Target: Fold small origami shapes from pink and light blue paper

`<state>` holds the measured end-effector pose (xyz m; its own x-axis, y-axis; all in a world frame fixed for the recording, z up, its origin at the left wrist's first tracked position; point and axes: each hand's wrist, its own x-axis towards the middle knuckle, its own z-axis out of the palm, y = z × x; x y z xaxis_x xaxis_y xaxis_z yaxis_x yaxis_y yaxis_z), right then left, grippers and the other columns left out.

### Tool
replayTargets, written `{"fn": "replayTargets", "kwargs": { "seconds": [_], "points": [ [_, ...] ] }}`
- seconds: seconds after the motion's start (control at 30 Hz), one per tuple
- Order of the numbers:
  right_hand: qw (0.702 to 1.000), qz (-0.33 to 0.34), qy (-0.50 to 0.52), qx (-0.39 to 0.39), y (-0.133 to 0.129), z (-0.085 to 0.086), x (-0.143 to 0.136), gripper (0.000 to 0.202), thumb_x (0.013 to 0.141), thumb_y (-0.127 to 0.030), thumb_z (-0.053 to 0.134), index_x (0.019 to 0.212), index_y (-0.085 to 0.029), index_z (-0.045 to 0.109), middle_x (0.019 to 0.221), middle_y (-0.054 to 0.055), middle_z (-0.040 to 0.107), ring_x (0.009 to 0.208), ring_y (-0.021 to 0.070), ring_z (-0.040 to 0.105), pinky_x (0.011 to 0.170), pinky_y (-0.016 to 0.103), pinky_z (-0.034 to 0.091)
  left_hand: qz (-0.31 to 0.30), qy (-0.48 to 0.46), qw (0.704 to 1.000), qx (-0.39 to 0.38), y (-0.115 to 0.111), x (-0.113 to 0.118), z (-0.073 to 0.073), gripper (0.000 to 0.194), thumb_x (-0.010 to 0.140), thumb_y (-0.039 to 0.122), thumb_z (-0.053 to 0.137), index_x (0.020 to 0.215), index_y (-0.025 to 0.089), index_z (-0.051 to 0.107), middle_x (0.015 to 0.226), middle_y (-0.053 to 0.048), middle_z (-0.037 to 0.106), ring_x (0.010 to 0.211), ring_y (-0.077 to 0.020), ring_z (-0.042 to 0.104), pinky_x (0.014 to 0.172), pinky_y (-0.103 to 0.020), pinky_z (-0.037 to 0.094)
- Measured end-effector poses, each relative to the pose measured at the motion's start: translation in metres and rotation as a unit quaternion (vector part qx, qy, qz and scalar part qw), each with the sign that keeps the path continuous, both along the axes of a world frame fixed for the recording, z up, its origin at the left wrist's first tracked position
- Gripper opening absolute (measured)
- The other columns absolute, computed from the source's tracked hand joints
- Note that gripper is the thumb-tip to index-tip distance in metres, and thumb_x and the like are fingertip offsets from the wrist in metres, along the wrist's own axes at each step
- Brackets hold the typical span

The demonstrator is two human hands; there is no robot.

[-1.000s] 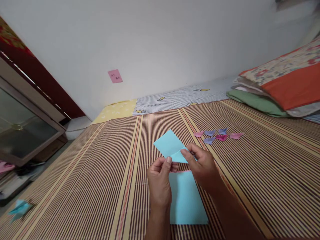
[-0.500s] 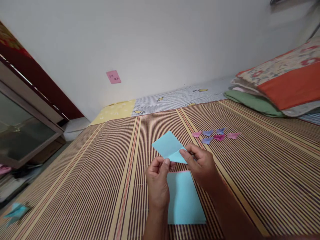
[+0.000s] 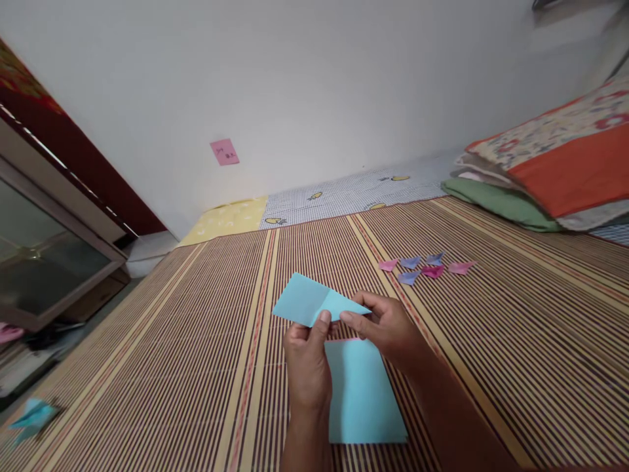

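Note:
A partly folded light-blue sheet (image 3: 304, 298) is held above the striped mat by both hands. My left hand (image 3: 308, 364) pinches its lower edge near the middle, thumb on top. My right hand (image 3: 388, 328) grips the folded, pointed right part between thumb and fingers. Just below lies a stack of blue paper (image 3: 363, 393), a thin pink edge showing at its top; the left wrist and right hand are beside it. Several small folded pink and purple paper pieces (image 3: 432, 271) rest on the mat beyond my right hand.
The striped mat (image 3: 196, 341) spans the surface. A folded blue paper piece (image 3: 34, 418) lies at far left. Folded bedding (image 3: 565, 170) is piled at the right. A pink note (image 3: 225, 152) is on the wall, and a glass-fronted cabinet (image 3: 44, 249) stands at left.
The held blue sheet has turned, its free part swinging left and down. My left thumb now presses farther onto it, and my right hand has shifted slightly left and lower.

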<state>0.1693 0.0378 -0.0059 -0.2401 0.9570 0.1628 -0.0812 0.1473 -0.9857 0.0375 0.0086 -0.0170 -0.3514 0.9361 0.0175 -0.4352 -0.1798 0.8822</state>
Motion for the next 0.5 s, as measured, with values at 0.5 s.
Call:
{"fn": "replayTargets", "kwargs": {
  "seconds": [0.5],
  "points": [
    [0.999,-0.022,0.019,-0.013,-0.004,-0.001,-0.007,0.026,0.085,-0.035,0.07,0.069,-0.018,0.058,0.055,-0.006,0.048,0.052,0.0103,0.042,0.05,0.024,0.031,0.014,-0.026,1.0,-0.007,0.003,-0.003,-0.001,0.029,0.07,0.035,0.089,0.083,0.013,0.076,0.076,-0.004,0.074,0.066,-0.0128,0.064,0.066,-0.025,0.052]
  ]
}}
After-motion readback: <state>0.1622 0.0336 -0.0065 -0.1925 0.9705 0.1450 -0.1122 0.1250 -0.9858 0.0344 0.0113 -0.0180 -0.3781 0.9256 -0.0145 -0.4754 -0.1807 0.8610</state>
